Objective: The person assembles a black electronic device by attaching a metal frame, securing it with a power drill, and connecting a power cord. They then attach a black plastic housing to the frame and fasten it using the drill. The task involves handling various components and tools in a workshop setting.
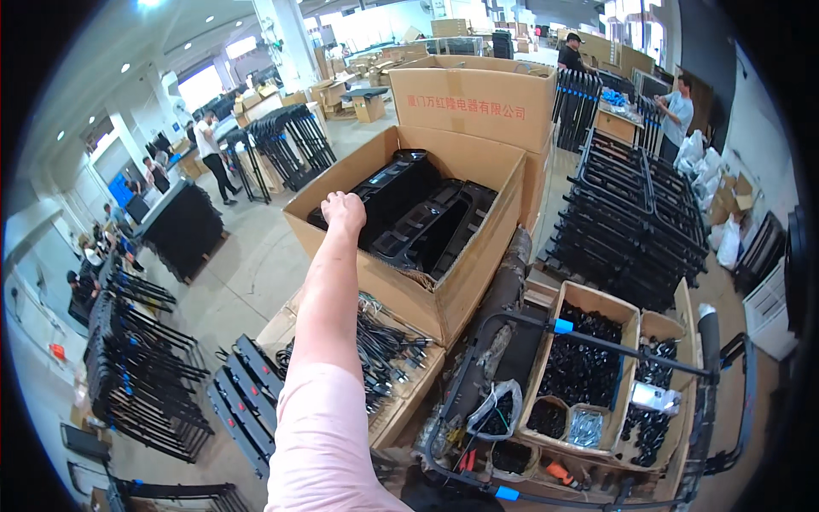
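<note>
My left hand reaches forward from a pink sleeve, over the left side of an open cardboard box. Its fingers are curled down at the near end of a long black plastic cover; the fingertips are hidden behind the hand. Beside that cover lies another black molded plastic part, with slots and a glossy surface. My right hand is out of view. Below the forearm, several black power cords with plugs lie in a heap on cardboard.
Bins of small black parts stand at the right, behind a black tubular frame with blue tape. An orange-handled tool lies near them. Stacked black frames fill the right side. A taller carton stands behind the box. Other people work farther away.
</note>
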The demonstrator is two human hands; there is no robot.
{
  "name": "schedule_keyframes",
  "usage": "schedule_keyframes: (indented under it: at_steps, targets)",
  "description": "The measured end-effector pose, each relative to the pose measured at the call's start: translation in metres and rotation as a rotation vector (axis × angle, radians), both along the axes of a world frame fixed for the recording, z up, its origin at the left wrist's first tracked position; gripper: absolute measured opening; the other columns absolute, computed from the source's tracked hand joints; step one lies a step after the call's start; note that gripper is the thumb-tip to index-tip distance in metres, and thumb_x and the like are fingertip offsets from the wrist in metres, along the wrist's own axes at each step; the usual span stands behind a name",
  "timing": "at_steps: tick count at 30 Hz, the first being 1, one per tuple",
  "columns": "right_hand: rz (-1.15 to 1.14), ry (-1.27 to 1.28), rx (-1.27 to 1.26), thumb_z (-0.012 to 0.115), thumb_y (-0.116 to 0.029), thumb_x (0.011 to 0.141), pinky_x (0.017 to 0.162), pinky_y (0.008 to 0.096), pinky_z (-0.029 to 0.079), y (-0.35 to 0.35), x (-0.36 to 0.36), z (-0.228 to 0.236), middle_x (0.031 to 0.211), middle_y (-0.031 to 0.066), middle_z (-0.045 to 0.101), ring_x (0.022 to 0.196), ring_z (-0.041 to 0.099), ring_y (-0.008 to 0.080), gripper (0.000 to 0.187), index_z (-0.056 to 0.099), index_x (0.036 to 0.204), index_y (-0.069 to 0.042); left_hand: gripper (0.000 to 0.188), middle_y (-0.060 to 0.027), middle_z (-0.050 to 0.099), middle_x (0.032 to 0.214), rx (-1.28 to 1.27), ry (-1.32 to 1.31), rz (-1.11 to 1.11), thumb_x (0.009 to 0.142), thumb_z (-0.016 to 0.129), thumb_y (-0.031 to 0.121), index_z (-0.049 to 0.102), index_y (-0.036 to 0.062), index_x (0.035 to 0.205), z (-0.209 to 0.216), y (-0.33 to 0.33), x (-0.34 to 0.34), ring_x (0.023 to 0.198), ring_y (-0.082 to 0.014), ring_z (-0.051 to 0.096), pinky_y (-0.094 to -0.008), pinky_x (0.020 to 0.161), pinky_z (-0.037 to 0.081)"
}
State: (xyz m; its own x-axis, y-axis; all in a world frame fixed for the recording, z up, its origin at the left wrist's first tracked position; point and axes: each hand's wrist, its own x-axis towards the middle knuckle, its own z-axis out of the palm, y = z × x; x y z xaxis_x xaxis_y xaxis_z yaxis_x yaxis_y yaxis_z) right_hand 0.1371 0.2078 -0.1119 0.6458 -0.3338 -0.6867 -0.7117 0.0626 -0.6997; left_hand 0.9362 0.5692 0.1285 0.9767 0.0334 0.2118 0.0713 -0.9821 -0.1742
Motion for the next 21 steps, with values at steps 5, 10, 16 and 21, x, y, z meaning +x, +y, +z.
schedule_keyframes:
  at_steps: [5,10,16,21]
  targets:
    - [-0.036,0.023,-0.341,0.078,-0.028,0.101,0.075,0.0357,0.053,-0.004,-0.032,-0.020,0.101,0.0055,0.076,0.086,0.066,0.0176,0.042,0.071,0.132,0.000,0.031,-0.0167,0.068,0.144,-0.112,0.068,0.010,0.104,0.059,0.020,0.076,0.0093,0.127,-0.027,0.009,0.033,0.136,-0.0323,0.063,-0.0458,0.110,0.052]
    - [0.106,-0.228,-0.329,0.078,-0.026,0.103,0.076,0.0347,0.050,0.002,0.022,0.004,0.106,0.0056,0.072,0.088,0.062,0.0154,0.056,0.061,0.149,0.000,0.033,-0.0218,0.068,0.136,-0.212,-0.042,-0.083,0.102,0.062,0.014,0.062,0.0074,0.133,-0.025,0.009,0.037,0.130,-0.0343,0.068,-0.0475,0.105,0.057]
    - [0.296,-0.184,-0.365,0.075,-0.022,0.105,0.093,0.0363,0.052,0.014,0.092,0.049,0.126,0.0087,0.072,0.107,0.066,0.0190,0.053,0.060,0.150,0.000,0.024,-0.0129,0.068,0.131,-0.006,-0.101,-0.157,0.102,0.060,0.016,0.070,0.0107,0.123,-0.039,0.026,0.039,0.123,-0.0326,0.070,-0.0492,0.100,0.057]
    - [0.265,-0.267,-0.444,0.071,-0.021,0.106,0.101,0.0375,0.052,0.022,0.105,0.068,0.122,0.0068,0.076,0.111,0.068,0.0207,0.032,0.071,0.133,-0.003,0.017,-0.0192,0.070,0.113,-0.433,-0.535,-0.365,0.103,0.063,0.019,0.062,0.0056,0.113,0.023,0.017,0.002,0.097,-0.0405,0.075,-0.0567,0.085,0.059]
